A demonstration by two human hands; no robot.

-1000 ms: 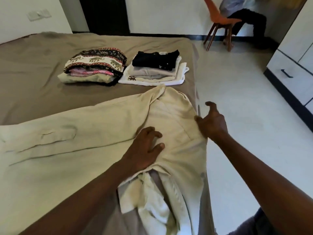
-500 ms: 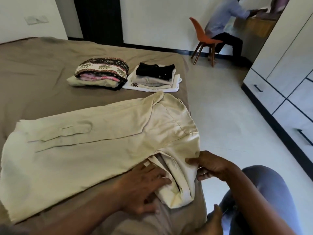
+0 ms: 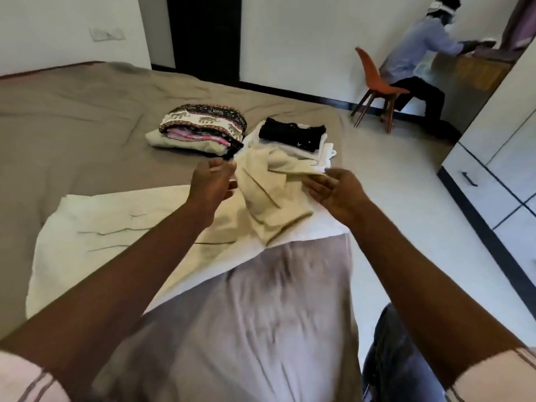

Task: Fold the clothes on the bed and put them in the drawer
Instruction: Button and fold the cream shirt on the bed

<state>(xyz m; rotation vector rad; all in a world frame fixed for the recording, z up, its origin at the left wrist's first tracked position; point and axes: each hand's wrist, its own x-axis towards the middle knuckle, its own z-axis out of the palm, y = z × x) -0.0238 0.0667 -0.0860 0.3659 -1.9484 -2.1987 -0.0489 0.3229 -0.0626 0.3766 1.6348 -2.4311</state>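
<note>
Head view | cream cotton shirt (image 3: 121, 227) flat on brown bed (image 3: 72, 126), centre to 9 o'clock, one end raised at 12 | right grip (image 3: 336, 192) pinching that fold; left grip (image 3: 213, 184) blurred, can't tell | risk: weak pinch drops fold, crooked crease

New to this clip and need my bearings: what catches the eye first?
Mid-frame, the left hand and right hand hold up a bunched part of a cream shirt spread on the brown bed. Behind it lie two folded stacks, a patterned pile on the left and a black-topped pile on the right. At the far right, a person sits on an orange chair.
</note>
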